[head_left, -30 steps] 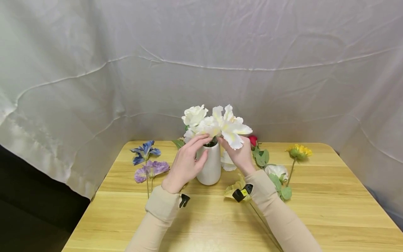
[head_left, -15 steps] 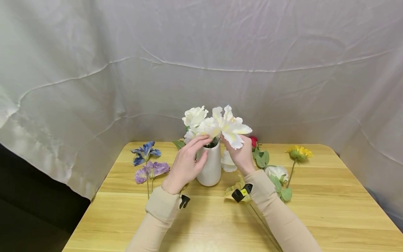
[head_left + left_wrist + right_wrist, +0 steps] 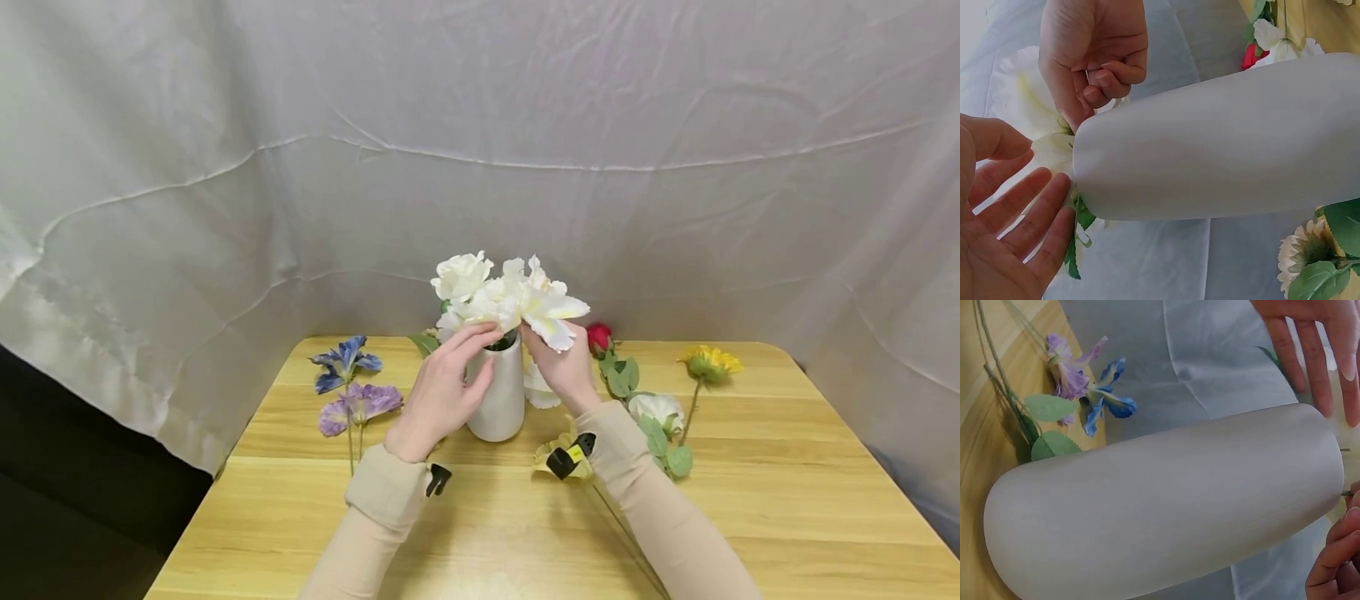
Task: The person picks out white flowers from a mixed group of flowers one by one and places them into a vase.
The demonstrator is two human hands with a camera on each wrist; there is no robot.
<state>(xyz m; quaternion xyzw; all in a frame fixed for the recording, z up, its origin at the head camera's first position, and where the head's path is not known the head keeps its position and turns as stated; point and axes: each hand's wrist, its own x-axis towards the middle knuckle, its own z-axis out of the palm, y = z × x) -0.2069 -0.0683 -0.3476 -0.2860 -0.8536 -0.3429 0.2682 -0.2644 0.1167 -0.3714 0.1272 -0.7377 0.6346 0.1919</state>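
A light wooden table has shiny grey cloth behind it and at both sides. One tall, smooth white vase stands up near the middle. The right hand pinches the stem of one frilly white flower at the vase's mouth. The left hand is open beside the mouth, holding nothing. On the left lie one blue flower and one purple flower; on the right, one red rose.

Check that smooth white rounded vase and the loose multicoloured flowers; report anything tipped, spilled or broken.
Nothing stands out: the vase stands upright on the light-brown wooden table, no spill shows, and the loose flowers look intact where visible.
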